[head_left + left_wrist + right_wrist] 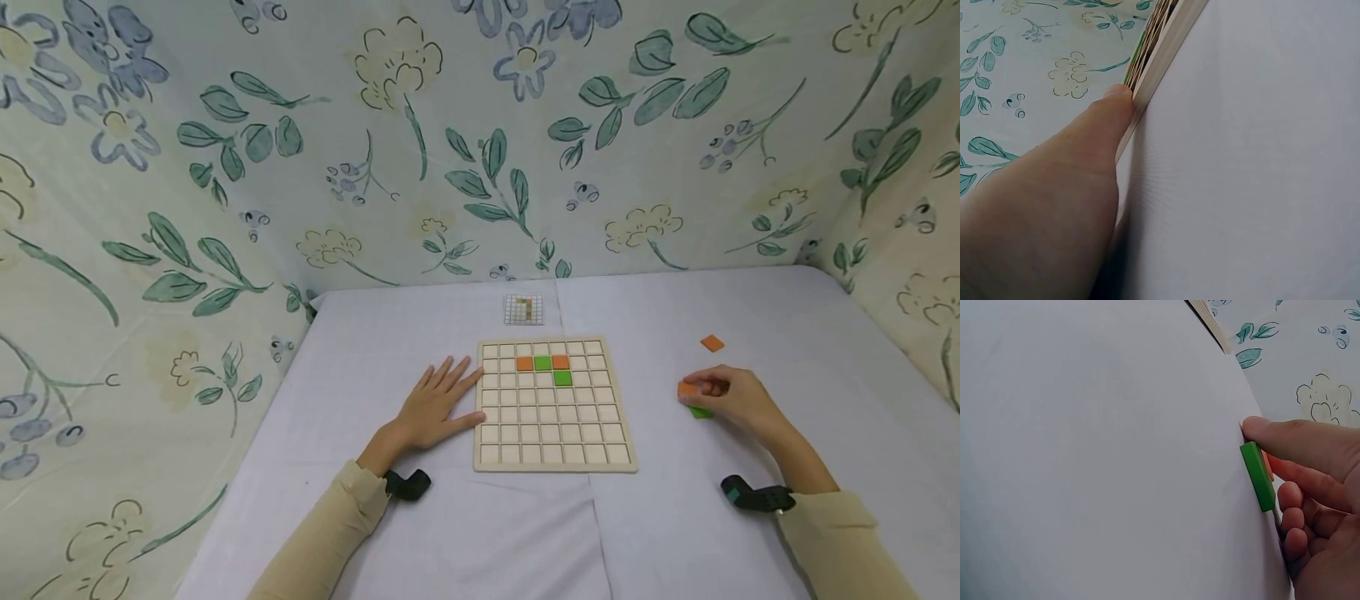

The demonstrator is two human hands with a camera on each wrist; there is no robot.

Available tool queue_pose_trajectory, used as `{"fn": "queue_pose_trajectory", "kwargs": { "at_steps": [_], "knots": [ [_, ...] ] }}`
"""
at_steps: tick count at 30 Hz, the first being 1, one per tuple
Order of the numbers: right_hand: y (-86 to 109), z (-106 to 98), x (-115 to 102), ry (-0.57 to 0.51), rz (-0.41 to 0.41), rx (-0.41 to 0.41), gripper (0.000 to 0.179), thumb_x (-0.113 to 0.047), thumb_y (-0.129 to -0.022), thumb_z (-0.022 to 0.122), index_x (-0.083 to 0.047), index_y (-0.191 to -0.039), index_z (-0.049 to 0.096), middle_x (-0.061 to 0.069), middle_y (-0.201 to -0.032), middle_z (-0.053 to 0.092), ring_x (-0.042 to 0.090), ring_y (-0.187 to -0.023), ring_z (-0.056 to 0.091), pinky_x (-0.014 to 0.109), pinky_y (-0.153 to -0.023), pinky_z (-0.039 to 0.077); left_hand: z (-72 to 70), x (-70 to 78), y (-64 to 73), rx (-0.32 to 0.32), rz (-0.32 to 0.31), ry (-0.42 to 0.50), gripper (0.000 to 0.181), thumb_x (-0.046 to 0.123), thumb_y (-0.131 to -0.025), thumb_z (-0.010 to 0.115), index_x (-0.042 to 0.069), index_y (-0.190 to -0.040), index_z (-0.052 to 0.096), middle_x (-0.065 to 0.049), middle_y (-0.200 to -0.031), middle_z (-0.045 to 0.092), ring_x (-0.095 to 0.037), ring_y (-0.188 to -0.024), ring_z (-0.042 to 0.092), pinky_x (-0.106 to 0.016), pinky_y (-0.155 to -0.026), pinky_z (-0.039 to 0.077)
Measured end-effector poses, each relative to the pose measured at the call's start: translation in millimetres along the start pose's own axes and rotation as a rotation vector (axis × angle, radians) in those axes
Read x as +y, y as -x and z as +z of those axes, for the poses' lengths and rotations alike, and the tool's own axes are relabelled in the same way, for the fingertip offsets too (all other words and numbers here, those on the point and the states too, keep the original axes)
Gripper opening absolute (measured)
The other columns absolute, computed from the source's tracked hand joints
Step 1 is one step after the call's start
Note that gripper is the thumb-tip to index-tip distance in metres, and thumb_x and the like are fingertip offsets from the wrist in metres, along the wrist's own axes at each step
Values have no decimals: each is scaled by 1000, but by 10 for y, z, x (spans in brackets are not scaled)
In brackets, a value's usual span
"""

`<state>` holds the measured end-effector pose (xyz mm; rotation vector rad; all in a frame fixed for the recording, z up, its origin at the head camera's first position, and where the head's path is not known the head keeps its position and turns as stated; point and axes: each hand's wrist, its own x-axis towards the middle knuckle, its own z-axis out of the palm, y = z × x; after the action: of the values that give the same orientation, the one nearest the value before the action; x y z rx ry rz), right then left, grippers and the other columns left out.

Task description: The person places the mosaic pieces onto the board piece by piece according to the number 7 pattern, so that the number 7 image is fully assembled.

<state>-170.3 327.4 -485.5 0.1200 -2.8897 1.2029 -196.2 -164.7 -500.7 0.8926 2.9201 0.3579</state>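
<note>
A square wooden grid board (555, 468) lies on the table. Two orange tiles, one of them (524, 363) at the left, flank a green tile (543, 363) in an upper row; another green tile (562, 378) sits one row lower. My left hand (432, 408) lies spread at the board's left edge, its thumb (1113, 103) touching the side. Right of the board, my right hand (738, 402) pinches an orange tile (686, 389) between thumb and fingers. A loose green tile (701, 412) lies just under that hand, partly covered by it.
Behind the board lies a small card (523, 309) printed with a coloured grid pattern. Another orange tile (712, 342) rests on the white tablecloth (525, 542) beyond my right hand. Flower-printed cloth (480, 108) hangs at the back and both sides.
</note>
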Motion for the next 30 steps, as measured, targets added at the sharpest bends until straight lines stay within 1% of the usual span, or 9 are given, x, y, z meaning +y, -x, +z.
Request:
{"fn": "queue_pose_trajectory", "kwargs": {
  "at_steps": [4, 12, 18, 25, 30],
  "knots": [
    [-16, 39, -11, 28, 4, 9, 33, -11, -85, 79, 9, -109, 70, 6, -82, 53, 18, -74, 43, 24, -56, 36, 15, -3, 5, -3, -3, -1, 81, 70, -97, 38, 26, -161, 17, -3, -167, 9, -30, -152, 1, -54, -119, 1],
    [-46, 87, -5, 42, -15, 32, 31, -10, -84, 80, 9, -107, 70, 5, -79, 51, 19, -74, 42, 24, -57, 35, 36, -14, 14, -2, -8, -9, 81, 71, -96, 36, 27, -162, 17, -1, -167, 7, -29, -152, 0, -53, -120, 1],
    [-20, 63, 7, 39, -21, 24, 33, -11, -84, 80, 8, -109, 70, 6, -81, 50, 19, -75, 42, 24, -57, 36, 32, -13, 9, -24, -20, -8, 81, 73, -96, 34, 30, -162, 13, 1, -167, 4, -27, -152, -3, -50, -120, -2],
    [-17, 32, 23, 44, -27, 16, 34, -12, -84, 81, 8, -110, 71, 5, -80, 51, 19, -74, 42, 25, -57, 35, 28, -8, 0, -1, -9, -9, 82, 71, -96, 37, 27, -162, 16, -2, -167, 7, -29, -152, 0, -53, -120, 0],
    [-24, 30, 19, 42, -34, 10, 33, -11, -84, 81, 8, -109, 71, 5, -80, 50, 17, -73, 41, 25, -56, 35, 33, -12, -6, -16, -16, -7, 82, 73, -96, 34, 29, -162, 14, 1, -167, 4, -27, -152, -3, -50, -120, -3]
  ]
}}
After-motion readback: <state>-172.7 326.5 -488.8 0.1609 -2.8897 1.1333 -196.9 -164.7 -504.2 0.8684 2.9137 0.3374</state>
